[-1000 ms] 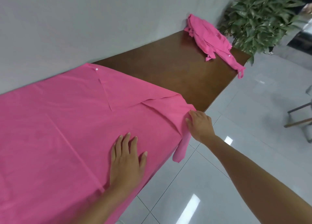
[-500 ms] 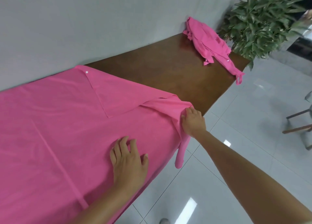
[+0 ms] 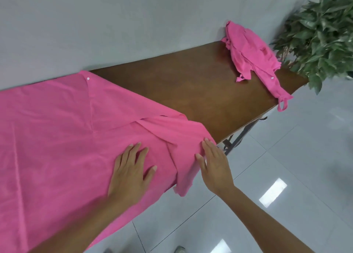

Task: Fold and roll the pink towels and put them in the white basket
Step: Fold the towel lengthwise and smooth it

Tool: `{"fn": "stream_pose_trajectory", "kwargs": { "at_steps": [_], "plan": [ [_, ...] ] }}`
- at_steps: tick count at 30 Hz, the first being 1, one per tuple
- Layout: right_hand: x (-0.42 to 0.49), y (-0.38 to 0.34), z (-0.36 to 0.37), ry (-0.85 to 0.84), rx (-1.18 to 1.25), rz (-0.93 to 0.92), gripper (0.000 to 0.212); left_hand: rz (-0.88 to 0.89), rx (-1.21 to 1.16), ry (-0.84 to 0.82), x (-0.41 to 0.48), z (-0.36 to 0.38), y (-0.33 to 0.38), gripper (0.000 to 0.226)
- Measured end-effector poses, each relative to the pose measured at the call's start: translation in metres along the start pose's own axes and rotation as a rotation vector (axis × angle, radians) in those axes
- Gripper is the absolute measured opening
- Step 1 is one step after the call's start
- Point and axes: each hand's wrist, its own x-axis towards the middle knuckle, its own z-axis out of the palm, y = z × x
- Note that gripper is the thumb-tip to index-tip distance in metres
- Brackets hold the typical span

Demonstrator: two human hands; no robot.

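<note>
Head view: big pink towel (image 3: 57, 128) lies spread flat over near end of brown table (image 3: 200, 92), corner folded over, edge hanging off. L hand (image 3: 129, 174) presses flat on it, fingers straight. R hand (image 3: 214, 165) flat w/ straight fingers on folded corner (at table edge). 2nd pink towel (image 3: 250, 52) crumpled at far end, by plant (image 3: 321, 35).

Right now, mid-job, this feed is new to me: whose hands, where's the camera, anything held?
No machine here: a person works bare-handed, filmed by a camera on their head, looking down. A pink towel lies spread over the near end of a brown table. The left hand lies flat on it; the right hand rests straight-fingered on its folded corner. Neither grips anything. A crumpled towel lies at the far end, near a plant.
</note>
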Motion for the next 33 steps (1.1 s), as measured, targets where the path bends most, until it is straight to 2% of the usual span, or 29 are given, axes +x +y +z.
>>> {"fn": "stream_pose_trajectory", "kwargs": {
  "at_steps": [7,10,13,16,21,29,33],
  "plan": [
    [0.067,0.061,-0.019,-0.142,-0.121,-0.137,0.081,-0.035,0.007,-0.024,0.0,-0.001,0.002,0.069],
    [0.1,0.082,-0.029,-0.208,-0.143,-0.156,0.074,-0.042,0.018,-0.028,-0.001,-0.002,0.004,0.068],
    [0.128,0.096,-0.039,-0.262,-0.188,-0.196,0.076,-0.05,0.015,-0.03,-0.001,-0.004,0.006,0.068],
    [0.144,0.1,-0.041,-0.298,-0.221,-0.221,0.066,-0.05,0.022,-0.038,-0.001,-0.003,0.006,0.069],
    [0.137,0.099,-0.038,-0.265,-0.203,-0.224,0.077,-0.049,0.047,-0.042,-0.001,-0.003,0.006,0.068],
    [0.122,0.105,-0.039,-0.16,-0.174,-0.215,0.075,-0.034,-0.014,-0.025,0.001,-0.001,0.006,0.065],
    [0.129,0.09,-0.042,-0.087,-0.135,-0.22,0.069,-0.085,-0.141,0.036,0.02,-0.008,-0.007,0.052]
  ]
}}
